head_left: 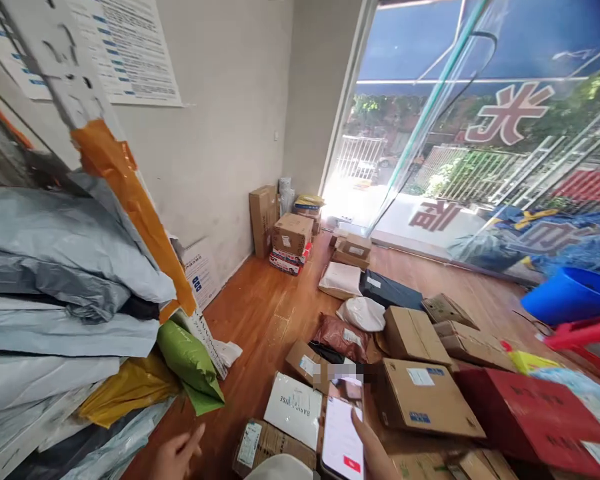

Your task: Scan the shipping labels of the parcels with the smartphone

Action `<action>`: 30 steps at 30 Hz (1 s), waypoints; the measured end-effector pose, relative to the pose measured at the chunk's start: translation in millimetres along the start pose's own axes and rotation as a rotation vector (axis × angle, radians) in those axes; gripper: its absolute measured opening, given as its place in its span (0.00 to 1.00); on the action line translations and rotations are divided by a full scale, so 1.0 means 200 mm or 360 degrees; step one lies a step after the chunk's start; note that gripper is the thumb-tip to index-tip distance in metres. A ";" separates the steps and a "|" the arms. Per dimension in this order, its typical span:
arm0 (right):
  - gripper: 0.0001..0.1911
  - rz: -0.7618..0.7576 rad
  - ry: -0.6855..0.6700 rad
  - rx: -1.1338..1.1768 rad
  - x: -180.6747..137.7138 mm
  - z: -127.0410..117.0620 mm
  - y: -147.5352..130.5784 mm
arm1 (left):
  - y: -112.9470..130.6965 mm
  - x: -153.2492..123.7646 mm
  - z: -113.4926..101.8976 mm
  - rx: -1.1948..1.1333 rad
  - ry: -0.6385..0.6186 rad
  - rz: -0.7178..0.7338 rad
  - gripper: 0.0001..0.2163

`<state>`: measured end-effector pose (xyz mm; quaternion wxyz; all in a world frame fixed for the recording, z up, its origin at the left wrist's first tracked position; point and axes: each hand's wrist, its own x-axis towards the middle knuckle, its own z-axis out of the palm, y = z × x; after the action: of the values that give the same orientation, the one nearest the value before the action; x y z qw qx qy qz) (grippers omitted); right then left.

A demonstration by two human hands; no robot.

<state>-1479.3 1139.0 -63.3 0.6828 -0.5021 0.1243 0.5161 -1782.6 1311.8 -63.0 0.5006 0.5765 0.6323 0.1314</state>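
My right hand (373, 447) holds a smartphone (343, 433) upright, the thumb along its right edge. The lit screen is mostly white with a red button near the bottom. Low in the view, my left hand (180, 453) has its fingers loosely apart and nothing in it. Above it, a green mailer bag (193, 363) sticks out of the stack on the left. Just left of the phone lie a white box with printed letters (294, 410) and a brown carton with a label (275, 447). Right of the phone sits a labelled carton (430, 397).
A metal rack post wrapped in orange tape (135, 193) stands by piled grey mailer bags (55, 280). Parcels cover the right floor, including a red box (540, 413) and a maroon bag (343, 337). A blue bucket (573, 297) stands near the glass front (430, 207).
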 end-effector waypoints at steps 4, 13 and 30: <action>0.30 -0.0130 -0.0407 -0.0041 -0.09 0.24 -0.03 | 0.41 0.03 0.25 -0.0422 -0.0850 0.0166 0.35; 0.23 -0.0485 -0.0411 -0.0200 -0.13 0.46 -0.04 | 0.72 -0.15 0.50 -0.0996 -0.1936 -0.0117 0.34; 0.21 -0.0664 -0.0313 -0.0567 -0.25 0.54 -0.03 | 0.68 -0.25 0.37 -0.1069 -0.1762 -0.0010 0.33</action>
<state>-1533.6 1198.1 23.8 0.6840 -0.5764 -0.1409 0.4245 -1651.3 1279.1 27.0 0.9061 0.3690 0.2068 0.0039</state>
